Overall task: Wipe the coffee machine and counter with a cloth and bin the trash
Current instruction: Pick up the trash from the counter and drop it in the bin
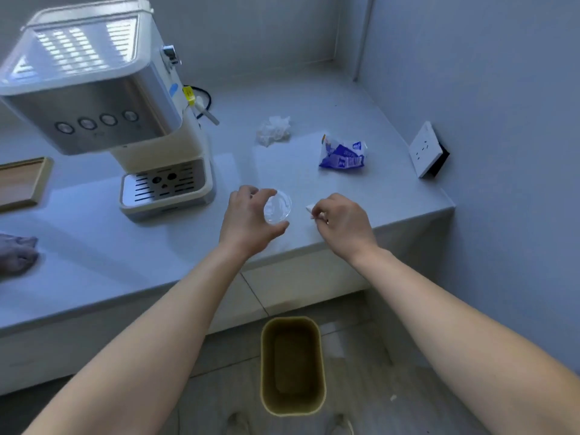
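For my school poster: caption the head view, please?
Left hand holds clear lid, right hand pinches paper scrap, over counter.

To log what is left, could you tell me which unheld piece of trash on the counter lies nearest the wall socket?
The blue-and-white wrapper; the crumpled white tissue lies farther left, nearer the coffee machine.

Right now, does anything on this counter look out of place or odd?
Yes. A crumpled tissue and a crushed blue packet lie loose on the counter. The white socket plate at the right edge sits tilted, not flush with the wall.
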Tool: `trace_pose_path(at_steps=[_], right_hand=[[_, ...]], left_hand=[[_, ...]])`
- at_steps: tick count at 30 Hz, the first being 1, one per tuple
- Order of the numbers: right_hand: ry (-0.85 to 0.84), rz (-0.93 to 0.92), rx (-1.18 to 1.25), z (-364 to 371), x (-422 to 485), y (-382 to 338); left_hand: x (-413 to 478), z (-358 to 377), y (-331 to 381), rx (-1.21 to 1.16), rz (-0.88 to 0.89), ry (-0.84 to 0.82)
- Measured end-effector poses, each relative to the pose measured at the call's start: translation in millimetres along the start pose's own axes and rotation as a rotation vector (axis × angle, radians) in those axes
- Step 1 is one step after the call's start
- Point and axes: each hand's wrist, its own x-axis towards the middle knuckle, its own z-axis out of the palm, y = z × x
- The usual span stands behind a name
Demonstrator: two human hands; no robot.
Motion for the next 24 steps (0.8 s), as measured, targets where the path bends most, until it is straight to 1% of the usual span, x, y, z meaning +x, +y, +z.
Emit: trace_pose_path(at_steps=[2, 6, 11, 15, 17, 19, 24], right_hand=[[0.013, -0.039, 0.031, 1.7, -18.3, -4.0], [-0.025, -0.12, 0.051, 7.7, -48.1, -10.7], [0.016, -0.151, 0.124, 14.1, -79.0, -17.6], [-0.02, -0.199, 0.194, 31.9, -119.0, -9.5], [-0.077, -0.188, 0.186, 49.5, -136.6, 1.4], [-0.166, -0.141, 0.162, 71.3, -149.0, 14.6], [-0.376, 0.082, 0.116, 144.8, -170.2, 49.7]], left_hand=[[-27.4, -1.8, 1.9, -0.02, 0.023, 0.053], [-73.9, -2.0, 5.3, -0.002, 0.03, 0.072], [-127.2, 0.2, 5.8, -0.036, 0.011, 0.159], [-174.9, 16.6, -10.1, -0.026, 0.019, 0.19], [-193.9, 31.6, -25.9, -0.008, 0.007, 0.171], [-208.4, 52.0, -43.5, 0.013, -0.033, 0.113], [-229.6, 116.8, -82.4, 0.028, -0.233, -0.107]])
